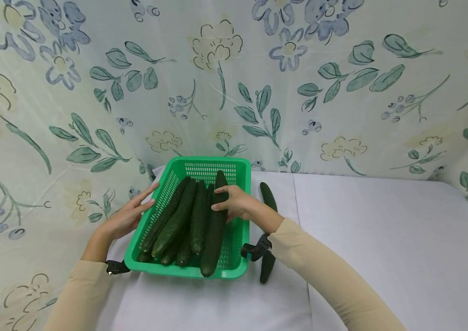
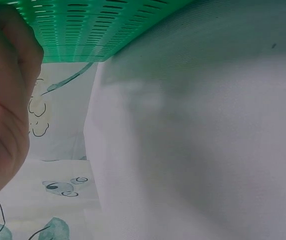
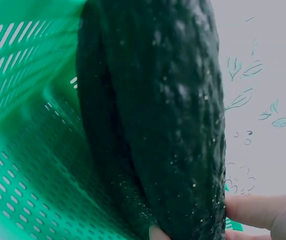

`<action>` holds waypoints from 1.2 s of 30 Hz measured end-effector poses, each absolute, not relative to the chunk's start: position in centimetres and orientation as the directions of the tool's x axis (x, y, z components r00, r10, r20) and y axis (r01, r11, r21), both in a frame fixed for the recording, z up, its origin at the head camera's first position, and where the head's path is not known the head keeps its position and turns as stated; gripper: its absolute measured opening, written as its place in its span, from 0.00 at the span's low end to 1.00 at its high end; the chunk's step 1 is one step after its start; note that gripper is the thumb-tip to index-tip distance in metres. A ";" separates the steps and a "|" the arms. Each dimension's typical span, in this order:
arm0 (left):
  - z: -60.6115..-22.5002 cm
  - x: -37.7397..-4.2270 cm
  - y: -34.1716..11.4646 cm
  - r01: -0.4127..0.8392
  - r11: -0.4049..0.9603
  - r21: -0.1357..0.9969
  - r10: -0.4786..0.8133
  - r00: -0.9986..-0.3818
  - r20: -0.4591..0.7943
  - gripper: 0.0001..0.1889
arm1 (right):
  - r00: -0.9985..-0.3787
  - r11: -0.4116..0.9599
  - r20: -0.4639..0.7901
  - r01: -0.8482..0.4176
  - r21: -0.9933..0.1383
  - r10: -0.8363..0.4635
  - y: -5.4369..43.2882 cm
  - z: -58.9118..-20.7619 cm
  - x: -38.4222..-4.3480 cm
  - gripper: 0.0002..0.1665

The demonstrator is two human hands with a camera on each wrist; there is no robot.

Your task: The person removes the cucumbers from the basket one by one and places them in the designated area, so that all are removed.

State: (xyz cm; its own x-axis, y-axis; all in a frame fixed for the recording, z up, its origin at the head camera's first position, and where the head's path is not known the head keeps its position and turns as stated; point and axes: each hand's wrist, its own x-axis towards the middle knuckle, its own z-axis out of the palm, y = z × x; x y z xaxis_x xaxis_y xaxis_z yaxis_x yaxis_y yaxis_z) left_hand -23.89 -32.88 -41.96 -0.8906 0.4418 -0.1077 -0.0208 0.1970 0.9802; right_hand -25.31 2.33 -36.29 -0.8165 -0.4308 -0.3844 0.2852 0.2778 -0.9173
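A green plastic basket with slotted walls holds several dark green cucumbers lying lengthwise. My right hand reaches over the basket's right side and grips the rightmost cucumber near its upper half, fingers across the top. That cucumber's bumpy skin fills the right wrist view, with thumb and fingertips at its lower edges. My left hand is at the basket's left rim, its fingers extended along the outside. In the left wrist view, this hand is beside the slotted wall.
One more cucumber lies on the white tablecloth right of the basket, partly hidden under my right forearm. A flower-patterned cloth hangs behind the table and down the left side.
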 end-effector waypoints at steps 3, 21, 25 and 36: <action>-42.0 -23.8 -32.9 -0.035 0.176 0.984 0.445 -0.888 -0.112 0.32 | -0.812 0.261 -0.376 0.283 -0.923 -0.447 2.6 -36.2 -25.4 0.36; -42.0 -23.9 -32.7 -0.034 0.205 0.978 0.426 -0.897 -0.120 0.32 | -0.805 0.174 -0.308 0.254 -0.951 -0.507 4.5 -35.3 -25.1 0.35; -42.0 -23.9 -32.7 -0.025 0.231 0.973 0.416 -0.901 -0.122 0.32 | -0.810 0.172 -0.288 0.232 -0.958 -0.511 5.2 -34.6 -24.9 0.36; -42.0 -23.9 -32.7 -0.031 0.217 0.976 0.412 -0.903 -0.121 0.31 | -0.830 0.166 -0.237 0.176 -0.970 -0.505 8.1 -33.3 -25.1 0.37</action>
State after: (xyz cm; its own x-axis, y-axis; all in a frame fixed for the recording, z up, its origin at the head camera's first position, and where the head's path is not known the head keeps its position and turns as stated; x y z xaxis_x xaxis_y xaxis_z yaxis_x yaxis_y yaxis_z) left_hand -23.88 -32.71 -42.00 -0.9029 0.4125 -0.1206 -0.0312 0.2169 0.9757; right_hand -25.05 8.13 -33.33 -0.8300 -0.5051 -0.2366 0.1758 0.1656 -0.9704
